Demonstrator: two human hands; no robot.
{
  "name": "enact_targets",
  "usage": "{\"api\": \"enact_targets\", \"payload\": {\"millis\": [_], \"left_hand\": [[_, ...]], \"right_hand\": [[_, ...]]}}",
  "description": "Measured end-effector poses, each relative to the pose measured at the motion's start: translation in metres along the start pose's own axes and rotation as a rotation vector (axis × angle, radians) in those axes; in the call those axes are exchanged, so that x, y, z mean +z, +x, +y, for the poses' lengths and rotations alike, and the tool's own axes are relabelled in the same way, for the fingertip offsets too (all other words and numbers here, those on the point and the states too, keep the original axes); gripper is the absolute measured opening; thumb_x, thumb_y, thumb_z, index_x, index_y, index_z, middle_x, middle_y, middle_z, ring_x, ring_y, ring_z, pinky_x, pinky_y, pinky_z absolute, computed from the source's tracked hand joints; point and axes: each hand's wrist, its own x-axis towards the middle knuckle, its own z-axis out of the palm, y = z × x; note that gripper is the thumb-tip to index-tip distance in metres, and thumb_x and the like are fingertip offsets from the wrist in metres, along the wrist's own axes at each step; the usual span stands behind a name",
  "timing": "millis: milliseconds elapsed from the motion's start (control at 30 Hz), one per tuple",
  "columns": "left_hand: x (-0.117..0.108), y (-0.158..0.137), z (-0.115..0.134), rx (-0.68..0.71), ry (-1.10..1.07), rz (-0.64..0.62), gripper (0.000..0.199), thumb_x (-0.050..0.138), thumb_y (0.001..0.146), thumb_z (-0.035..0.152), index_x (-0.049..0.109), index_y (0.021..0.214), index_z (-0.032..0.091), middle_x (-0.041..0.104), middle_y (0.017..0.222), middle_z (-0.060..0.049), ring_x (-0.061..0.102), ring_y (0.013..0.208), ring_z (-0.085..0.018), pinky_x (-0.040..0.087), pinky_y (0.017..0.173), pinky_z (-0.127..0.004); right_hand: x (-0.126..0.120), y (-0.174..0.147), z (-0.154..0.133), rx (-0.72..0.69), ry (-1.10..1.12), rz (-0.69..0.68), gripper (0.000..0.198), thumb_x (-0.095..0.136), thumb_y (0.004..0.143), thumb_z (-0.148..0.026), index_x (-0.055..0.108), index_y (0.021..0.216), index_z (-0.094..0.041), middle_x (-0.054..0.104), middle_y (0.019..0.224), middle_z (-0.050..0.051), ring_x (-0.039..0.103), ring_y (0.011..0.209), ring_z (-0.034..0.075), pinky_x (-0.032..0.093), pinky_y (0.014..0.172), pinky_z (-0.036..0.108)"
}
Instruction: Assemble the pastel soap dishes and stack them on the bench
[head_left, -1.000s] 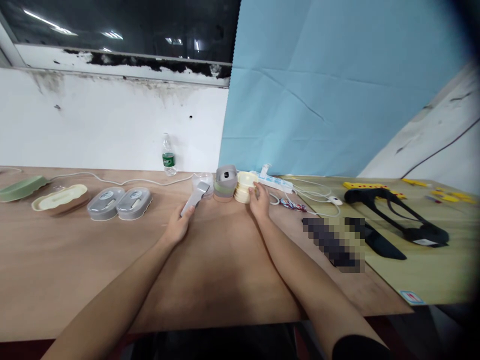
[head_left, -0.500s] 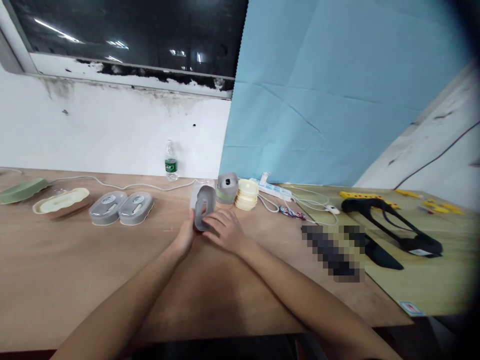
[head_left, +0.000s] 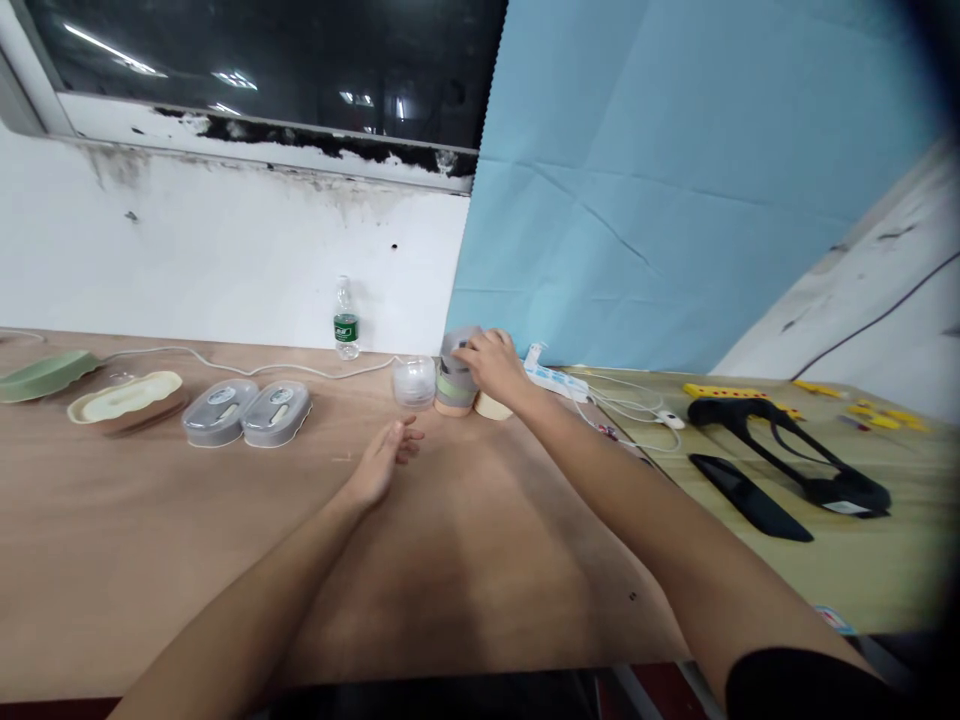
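My right hand [head_left: 493, 368] grips a grey oval plastic frame [head_left: 459, 340] at the top of a short stack of similar parts. The lower parts of the stack [head_left: 454, 390] are grey, green and peach. My fingers hide part of the frame, so I cannot tell whether it rests fully on the stack. My left hand [head_left: 384, 462] is held above the wooden table with nothing in it, its fingers stretched out. Just beyond it stand clear plastic pieces [head_left: 414, 382]. Cream pieces [head_left: 493, 408] show partly beneath my right hand.
On the left are two lidded grey boxes [head_left: 276, 415], a cream-lined wavy tray [head_left: 124, 402] and a green tray [head_left: 49, 376]. A water bottle [head_left: 346, 325] stands by the wall. A power strip [head_left: 556, 380], cables, a black slab [head_left: 750, 497] and a black frame [head_left: 840, 490] are at right.
The grey oval frame has moved from between both hands to the stack at the back right, in my right hand. My left hand has let go of it and its fingers have straightened.
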Motion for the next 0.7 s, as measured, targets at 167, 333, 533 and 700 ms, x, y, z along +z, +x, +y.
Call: {"api": "enact_targets", "payload": {"millis": [167,333,533,700], "left_hand": [[-0.004,-0.009,0.006,0.148,0.272,-0.024,0.062,0.048,0.086,0.060,0.053,0.129,0.015,0.066,0.111,-0.012,0.061,0.100,-0.023,0.045,0.089,-0.038],[-0.009,-0.012,0.012,0.254,0.525,-0.017,0.054,0.049,0.088,0.052,0.052,0.130,0.017,0.065,0.112,-0.010,0.060,0.104,-0.024,0.045,0.091,-0.037],[-0.045,-0.004,0.032,0.446,1.043,0.248,0.045,0.050,0.087,0.049,0.062,0.118,0.018,0.060,0.122,-0.014,0.049,0.118,-0.031,0.031,0.104,-0.045],[-0.098,0.002,0.038,0.220,1.329,0.704,0.050,0.047,0.087,0.048,0.058,0.123,0.016,0.043,0.142,-0.019,0.027,0.136,-0.038,0.011,0.110,-0.056]], "right_hand": [[0.013,-0.004,0.005,-0.050,-0.036,-0.085,0.033,0.048,0.088,-0.011,0.071,0.106,-0.025,0.063,0.093,0.009,0.047,0.094,0.025,0.025,0.093,0.042],[0.017,0.000,0.000,-0.062,0.040,-0.101,0.034,0.047,0.089,-0.013,0.068,0.114,-0.021,0.064,0.094,0.010,0.049,0.095,0.026,0.028,0.092,0.043],[0.022,-0.029,-0.038,-0.054,0.284,0.068,0.030,0.045,0.092,-0.024,0.067,0.113,-0.020,0.063,0.106,0.011,0.049,0.102,0.026,0.035,0.092,0.043],[0.038,-0.092,-0.085,-0.108,0.510,0.062,0.024,0.047,0.091,-0.026,0.070,0.098,-0.024,0.066,0.094,0.008,0.055,0.094,0.023,0.043,0.086,0.042]]}}
